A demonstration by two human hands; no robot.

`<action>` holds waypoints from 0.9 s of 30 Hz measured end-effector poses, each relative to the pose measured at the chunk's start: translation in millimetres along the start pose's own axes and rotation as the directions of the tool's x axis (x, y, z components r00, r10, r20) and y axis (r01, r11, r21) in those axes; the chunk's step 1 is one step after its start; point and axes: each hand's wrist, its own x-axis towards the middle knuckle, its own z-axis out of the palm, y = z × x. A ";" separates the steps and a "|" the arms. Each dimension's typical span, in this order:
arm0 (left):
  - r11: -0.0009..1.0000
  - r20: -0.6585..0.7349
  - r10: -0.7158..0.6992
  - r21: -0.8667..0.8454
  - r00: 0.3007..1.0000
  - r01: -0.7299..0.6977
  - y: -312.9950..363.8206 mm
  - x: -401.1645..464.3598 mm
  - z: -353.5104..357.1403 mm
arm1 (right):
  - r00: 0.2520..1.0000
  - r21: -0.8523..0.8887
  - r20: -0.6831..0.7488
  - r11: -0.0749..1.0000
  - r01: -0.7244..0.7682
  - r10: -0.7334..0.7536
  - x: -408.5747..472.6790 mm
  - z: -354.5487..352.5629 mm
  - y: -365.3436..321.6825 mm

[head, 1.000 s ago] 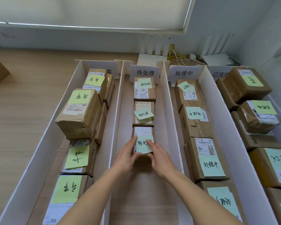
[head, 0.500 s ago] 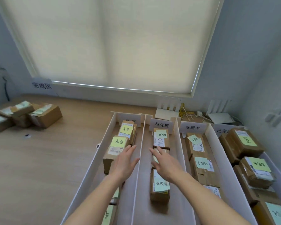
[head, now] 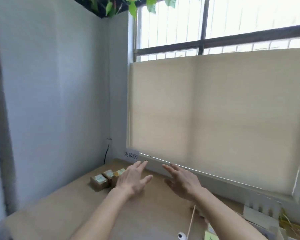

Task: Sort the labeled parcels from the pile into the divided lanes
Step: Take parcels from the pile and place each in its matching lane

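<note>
Risk: blind reach. View tilted up at blind (head: 206, 118) and wall; lanes (head: 213, 234) barely in frame at lower right, so label misread or wrong-lane drop likely. Parcels (head: 105, 179) small, packed tight, touching; careless grab could drag neighbour or peel sticky note. Left hand (head: 132, 181): fingers straight, spread, empty, raised in front of rightmost parcel, contact not visible. Right hand (head: 182, 182): likewise spread, empty, in air above counter (head: 59, 210). Parcels at far left of counter, below wall sign (head: 131, 155).
</note>
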 end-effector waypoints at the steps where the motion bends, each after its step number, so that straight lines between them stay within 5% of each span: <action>1: 0.999 -0.016 -0.016 0.027 1.000 0.017 -21.1 -4.5 -21.1 | 0.999 -0.001 -0.015 1.000 0.029 -0.029 10.3 -7.9 -25.9; 12: 0.949 -0.143 -0.276 0.117 0.950 0.294 -233.4 -78.9 -157.4 | 0.965 0.000 -0.028 0.965 0.263 -0.263 97.0 -3.3 -260.5; 27: 0.868 -0.170 -0.460 0.118 0.871 0.482 -484.5 -52.0 -194.3 | 0.935 0.031 0.002 0.934 0.355 -0.355 270.7 85.1 -439.9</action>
